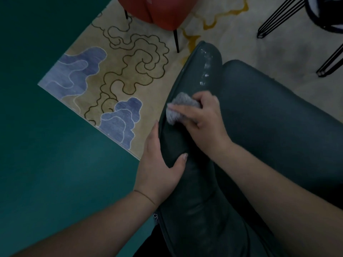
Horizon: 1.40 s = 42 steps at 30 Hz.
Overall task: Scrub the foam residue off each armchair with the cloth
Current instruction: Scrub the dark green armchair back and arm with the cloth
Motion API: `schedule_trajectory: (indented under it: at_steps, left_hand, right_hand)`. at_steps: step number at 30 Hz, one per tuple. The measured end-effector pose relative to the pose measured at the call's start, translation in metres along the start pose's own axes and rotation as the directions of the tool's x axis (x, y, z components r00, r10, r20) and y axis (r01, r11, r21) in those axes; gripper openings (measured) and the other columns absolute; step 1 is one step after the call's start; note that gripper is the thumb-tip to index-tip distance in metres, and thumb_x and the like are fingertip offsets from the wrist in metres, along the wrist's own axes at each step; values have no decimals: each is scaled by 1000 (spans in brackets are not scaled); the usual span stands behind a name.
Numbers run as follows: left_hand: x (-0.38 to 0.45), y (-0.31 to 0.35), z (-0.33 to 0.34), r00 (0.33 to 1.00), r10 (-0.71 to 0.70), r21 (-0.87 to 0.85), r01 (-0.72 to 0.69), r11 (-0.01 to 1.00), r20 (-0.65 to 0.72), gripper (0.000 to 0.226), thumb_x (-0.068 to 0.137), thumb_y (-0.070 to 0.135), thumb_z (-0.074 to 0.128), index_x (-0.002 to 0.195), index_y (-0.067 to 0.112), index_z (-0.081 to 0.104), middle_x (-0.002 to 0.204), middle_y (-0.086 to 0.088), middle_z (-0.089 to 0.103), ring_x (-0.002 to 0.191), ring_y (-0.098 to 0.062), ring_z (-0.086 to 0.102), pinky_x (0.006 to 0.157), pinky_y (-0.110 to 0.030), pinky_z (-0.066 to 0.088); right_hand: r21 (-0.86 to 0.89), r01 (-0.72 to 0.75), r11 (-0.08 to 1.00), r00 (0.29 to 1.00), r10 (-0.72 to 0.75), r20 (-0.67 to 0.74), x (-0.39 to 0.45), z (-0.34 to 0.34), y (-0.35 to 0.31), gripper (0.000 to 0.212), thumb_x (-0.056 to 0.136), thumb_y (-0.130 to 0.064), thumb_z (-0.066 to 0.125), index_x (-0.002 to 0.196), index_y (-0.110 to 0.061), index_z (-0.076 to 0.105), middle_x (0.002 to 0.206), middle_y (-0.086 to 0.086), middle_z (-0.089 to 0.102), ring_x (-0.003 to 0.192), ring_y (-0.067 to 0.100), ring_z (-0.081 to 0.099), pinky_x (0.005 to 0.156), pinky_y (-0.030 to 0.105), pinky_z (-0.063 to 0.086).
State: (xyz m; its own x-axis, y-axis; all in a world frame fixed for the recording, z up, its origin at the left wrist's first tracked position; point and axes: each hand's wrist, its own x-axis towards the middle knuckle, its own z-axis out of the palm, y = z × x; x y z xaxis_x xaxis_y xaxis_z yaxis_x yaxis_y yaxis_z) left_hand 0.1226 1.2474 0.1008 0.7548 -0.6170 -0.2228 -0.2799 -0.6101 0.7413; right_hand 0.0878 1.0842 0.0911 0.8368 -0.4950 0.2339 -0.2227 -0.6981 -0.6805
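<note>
A dark green leather armchair (269,127) fills the right and lower middle of the view. Its padded arm (196,75) runs up toward the rug, and white foam residue (206,71) streaks the far end of it. My right hand (204,119) grips a fluffy grey cloth (181,108) and presses it on the arm, just below the foam. My left hand (159,164) holds the arm's outer side lower down, thumb over the top and fingers along the seam.
A patterned beige and blue rug (111,80) lies under the chairs, with green floor (46,164) to the left. A red armchair (157,12) on thin black legs stands at the top. Black wire table legs (278,17) stand at the top right.
</note>
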Motion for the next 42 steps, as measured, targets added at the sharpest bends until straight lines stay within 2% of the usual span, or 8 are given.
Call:
schedule_trajectory:
  at_steps: [4, 11, 16, 22, 25, 31, 37, 42]
  left_hand:
    - [-1, 0, 0, 1000, -14, -17, 14, 1000, -4, 95, 74, 55, 61, 151, 30, 11, 149, 22, 21, 132, 18, 15, 102, 3, 13]
    - [2, -2, 0, 1000, 1, -64, -1, 998, -1, 93, 73, 46, 67, 150, 30, 17, 149, 19, 28, 134, 13, 23, 103, -2, 21]
    - [4, 4, -4, 997, -59, 17, 59, 998, 48, 99, 70, 62, 59, 149, 38, 5, 153, 20, 19, 127, 20, 17, 96, 2, 17]
    - [74, 33, -2, 996, -38, 298, 12, 954, 80, 90, 82, 55, 59, 151, 22, 12, 153, -2, 29, 129, -24, 43, 96, -35, 41]
    - [73, 36, 0, 998, 13, 332, -31, 943, 56, 82, 87, 52, 52, 150, 17, 13, 150, -6, 33, 126, -27, 46, 94, -38, 42]
    - [72, 34, 2, 999, 46, 332, -50, 942, 20, 79, 87, 53, 44, 151, 17, 16, 148, -4, 37, 129, -23, 44, 99, -37, 41]
    - [71, 36, 1, 999, 34, 327, -38, 944, 20, 80, 85, 56, 41, 151, 19, 15, 148, -1, 37, 127, -20, 44, 97, -33, 40]
    - [71, 37, 1, 999, 31, 339, -33, 940, 13, 75, 88, 55, 39, 150, 17, 19, 144, -4, 42, 122, -22, 49, 91, -35, 44]
  right_hand:
    - [-13, -120, 993, 991, 120, -54, 25, 2, 0, 28, 86, -17, 67, 113, -27, 71, 105, 14, 49, 97, 30, 42, 88, 33, 40]
    - [-27, 120, 992, 992, -119, 42, 1, 1, -2, 28, 85, -15, 69, 110, -27, 72, 99, 13, 53, 90, 25, 41, 83, 26, 32]
    - [78, -206, 975, 963, 216, -160, 39, 2, 22, 35, 88, -14, 65, 118, -31, 66, 106, 6, 43, 100, 30, 42, 93, 10, 27]
    - [318, -201, 927, 967, 240, -88, 4, 0, 17, 44, 87, -5, 63, 118, -35, 61, 105, -2, 39, 102, 26, 48, 97, 38, 44]
    - [459, -263, 849, 931, 347, -110, 20, -5, 20, 38, 89, -6, 60, 117, -32, 63, 104, 1, 40, 95, 16, 50, 92, 33, 47]
    - [579, -370, 727, 772, 587, -244, 98, -17, 58, 32, 95, -19, 53, 124, -31, 61, 107, 3, 41, 85, -13, 49, 79, 2, 39]
    - [346, -426, 836, 854, 498, -149, 142, -6, 83, 38, 96, -24, 52, 133, -32, 53, 113, 3, 38, 107, 16, 43, 94, 11, 27]
    - [103, -82, 991, 981, 99, -169, 75, 3, 59, 33, 92, -22, 55, 123, -29, 63, 109, 4, 42, 101, 18, 37, 92, 16, 29]
